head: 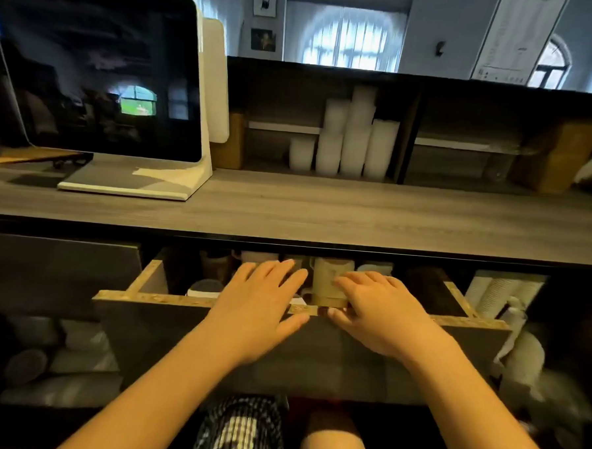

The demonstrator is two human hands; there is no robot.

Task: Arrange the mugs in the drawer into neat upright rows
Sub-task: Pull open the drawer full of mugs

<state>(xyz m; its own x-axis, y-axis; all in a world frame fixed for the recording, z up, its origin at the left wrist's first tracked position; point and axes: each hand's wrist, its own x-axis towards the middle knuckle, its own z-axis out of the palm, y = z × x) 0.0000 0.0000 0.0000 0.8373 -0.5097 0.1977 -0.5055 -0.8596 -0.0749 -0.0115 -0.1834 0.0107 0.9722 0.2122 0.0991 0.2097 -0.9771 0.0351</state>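
Both hands rest on the chipboard drawer edge: left hand fingers spread flat, right hand curled around a beige glazed mug.

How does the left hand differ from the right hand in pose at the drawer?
The left hand lies flat, fingers reaching over the drawer front; the right hand curls, fingertips on that edge. The left hand touches no visible mug; the right hand is against the beige mug. Both are palm down.
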